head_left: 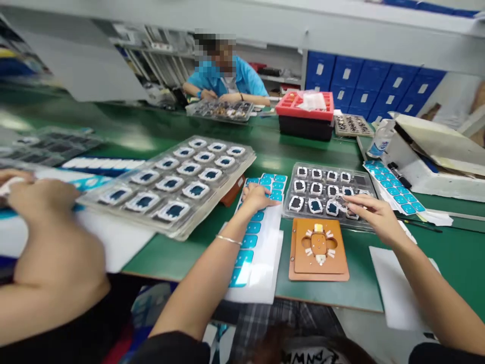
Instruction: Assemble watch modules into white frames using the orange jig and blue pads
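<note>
My left hand [256, 198] rests on a sheet of blue stickers [248, 241] with white backing; its thumb is spread apart from the bent fingers. My right hand [373, 212] reaches over the right end of a clear plastic tray [290, 205] that holds rows of white-framed parts with dark centres. Its thumb and fingertips pinch a small white-framed part [342, 203], partly hidden by the fingers. In front of this tray lies an orange-brown fixture [319, 250] with a shaped recess and white pieces around it.
A larger stack of part trays [178, 174] stands to the left, beside a neighbour's arm [53, 237]. Across the green bench [261, 151] sits a person in a blue shirt [248, 76]. A red-and-black box [305, 114], plastic bottle [380, 139] and second sticker sheet [394, 188] stand or lie beyond.
</note>
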Available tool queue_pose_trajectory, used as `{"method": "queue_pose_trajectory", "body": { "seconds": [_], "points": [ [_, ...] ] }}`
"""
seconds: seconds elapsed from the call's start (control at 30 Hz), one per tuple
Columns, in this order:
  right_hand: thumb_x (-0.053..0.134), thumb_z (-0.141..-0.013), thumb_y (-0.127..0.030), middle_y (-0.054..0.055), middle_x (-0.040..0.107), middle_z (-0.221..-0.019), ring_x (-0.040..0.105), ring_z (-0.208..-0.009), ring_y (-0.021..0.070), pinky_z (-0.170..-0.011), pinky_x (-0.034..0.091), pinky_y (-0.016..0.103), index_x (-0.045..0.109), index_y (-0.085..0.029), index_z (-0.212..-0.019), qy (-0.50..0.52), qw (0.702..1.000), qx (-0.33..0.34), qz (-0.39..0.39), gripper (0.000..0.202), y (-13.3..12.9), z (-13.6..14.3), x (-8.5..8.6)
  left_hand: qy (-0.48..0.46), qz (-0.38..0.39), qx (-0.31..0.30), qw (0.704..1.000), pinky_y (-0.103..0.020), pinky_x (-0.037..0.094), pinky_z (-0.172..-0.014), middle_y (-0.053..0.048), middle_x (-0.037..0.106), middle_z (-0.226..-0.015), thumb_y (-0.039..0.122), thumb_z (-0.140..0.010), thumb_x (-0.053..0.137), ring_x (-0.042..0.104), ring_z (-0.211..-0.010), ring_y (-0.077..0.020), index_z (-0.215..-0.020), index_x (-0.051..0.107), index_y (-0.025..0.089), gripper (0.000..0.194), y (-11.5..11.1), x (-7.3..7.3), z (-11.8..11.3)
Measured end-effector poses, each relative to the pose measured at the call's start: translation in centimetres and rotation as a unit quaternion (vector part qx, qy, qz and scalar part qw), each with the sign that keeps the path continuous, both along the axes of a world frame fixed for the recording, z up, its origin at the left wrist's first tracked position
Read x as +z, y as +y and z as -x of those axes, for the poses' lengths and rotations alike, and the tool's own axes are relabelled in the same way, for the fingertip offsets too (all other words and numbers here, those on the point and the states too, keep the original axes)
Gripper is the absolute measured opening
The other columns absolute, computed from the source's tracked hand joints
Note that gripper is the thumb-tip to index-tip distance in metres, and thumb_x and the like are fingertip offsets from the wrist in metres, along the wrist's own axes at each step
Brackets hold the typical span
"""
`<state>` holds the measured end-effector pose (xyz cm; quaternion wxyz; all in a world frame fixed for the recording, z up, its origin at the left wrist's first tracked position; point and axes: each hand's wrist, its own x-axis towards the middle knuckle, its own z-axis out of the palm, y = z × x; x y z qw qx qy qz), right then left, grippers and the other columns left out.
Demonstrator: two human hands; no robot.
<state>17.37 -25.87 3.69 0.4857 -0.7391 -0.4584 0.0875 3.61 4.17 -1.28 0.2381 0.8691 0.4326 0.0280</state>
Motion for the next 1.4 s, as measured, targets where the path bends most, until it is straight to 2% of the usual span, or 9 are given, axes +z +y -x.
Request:
{"method": "queue_pose_trajectory", "body": {
  "seconds": [0.17,0.27,0.4,0.53,0.63,0.73,0.93,1.2,1.4],
  "points": [
    [0.074,-0.082,-0.041,0.005,0.071,-0.095,0.067,-0.082,0.0179,-0.072,0.060,0.034,0.076,-0.030,-0.105,0.143,0.987,0.066,-0.008,0.026,-1.5,3.0,-0.6,-0.051,-0.002,-0.014,0.999,-0.052,0.036,-0.102,-0.013,0.053,-0.129,0.037,-0.060,0.082,0.041,-0.128,-0.0422,-0.087,0.063,0.020,0.037,-0.6,0.2,0.0],
    [0.073,-0.082,-0.037,0.006,0.072,-0.092,0.067,-0.080,0.0179,-0.066,0.059,0.031,0.077,-0.027,-0.101,0.062,0.995,0.079,0.020,0.022,-1.7,3.5,-0.3,-0.107,-0.018,-0.054,0.993,-0.050,0.039,-0.099,-0.008,0.065,-0.105,0.023,-0.073,0.072,0.055,-0.113,-0.0325,-0.095,0.060,0.021,0.026,-1.6,1.2,0.7],
    [0.071,-0.084,-0.033,0.003,0.070,-0.077,0.059,-0.058,0.0115,-0.051,0.050,0.024,0.075,-0.022,-0.091,-0.078,0.993,0.082,0.035,0.014,-1.7,3.6,0.0,-0.242,-0.048,-0.126,0.961,-0.037,0.048,-0.088,-0.005,0.067,-0.096,0.018,-0.083,0.060,0.063,-0.089,-0.0194,-0.126,0.049,0.020,0.044,-3.4,3.2,2.3],
    [0.067,-0.088,-0.036,0.001,0.066,-0.068,0.053,-0.052,0.0091,-0.048,0.044,0.022,0.072,-0.019,-0.086,-0.096,0.986,0.120,0.059,0.018,-1.5,3.7,-0.3,-0.487,-0.048,-0.394,0.778,-0.034,0.052,-0.081,-0.002,0.071,-0.089,0.019,-0.089,0.055,0.065,-0.085,-0.0163,-0.093,0.067,0.026,0.014,-6.2,5.0,3.7],
    [0.067,-0.088,-0.039,-0.002,0.060,-0.064,0.049,-0.050,0.0084,-0.046,0.041,0.022,0.071,-0.019,-0.092,-0.099,0.983,0.143,0.062,0.021,-1.3,3.7,-0.5,-0.454,-0.004,-0.556,0.696,-0.037,0.051,-0.085,0.001,0.076,-0.089,0.010,-0.087,0.054,0.067,-0.088,-0.0167,-0.087,0.069,0.029,0.023,-8.5,5.4,4.1],
    [0.071,-0.084,-0.043,0.000,0.058,-0.077,0.049,-0.056,0.0093,-0.048,0.043,0.023,0.069,-0.020,-0.100,-0.122,0.983,0.126,0.044,0.028,-1.4,3.6,-0.3,-0.376,-0.041,-0.607,0.699,-0.043,0.045,-0.093,0.002,0.077,-0.094,0.008,-0.086,0.053,0.065,-0.094,-0.0189,-0.095,0.068,0.029,0.028,-9.8,5.1,4.3],
    [0.072,-0.082,-0.038,0.010,0.059,-0.122,0.063,-0.100,0.0206,-0.052,0.050,0.024,0.065,-0.023,-0.104,-0.123,0.982,0.133,0.057,0.027,-1.7,3.4,-0.2,-0.314,-0.066,-0.629,0.708,-0.046,0.038,-0.093,-0.002,0.075,-0.098,0.012,-0.082,0.050,0.058,-0.097,-0.0234,-0.098,0.069,0.024,0.028,-9.7,4.8,4.6],
    [0.070,-0.085,-0.032,0.009,0.066,-0.127,0.064,-0.110,0.0220,-0.064,0.056,0.029,0.058,-0.025,-0.129,-0.133,0.980,0.132,0.072,0.046,-1.8,3.3,0.2,-0.294,-0.068,-0.627,0.718,-0.043,0.039,-0.090,-0.005,0.072,-0.100,0.019,-0.082,0.054,0.056,-0.099,-0.0249,-0.099,0.070,0.023,0.023,-9.7,5.5,4.9],
    [0.070,-0.086,-0.028,0.010,0.069,-0.122,0.067,-0.108,0.0228,-0.090,0.055,0.043,0.068,-0.023,-0.113,-0.195,0.969,0.145,0.042,0.027,-1.9,3.2,0.4,-0.292,-0.074,-0.622,0.723,-0.043,0.039,-0.091,-0.004,0.072,-0.101,0.019,-0.082,0.052,0.056,-0.103,-0.0255,-0.091,0.070,0.023,0.021,-9.7,5.5,5.0]
  ]
}}
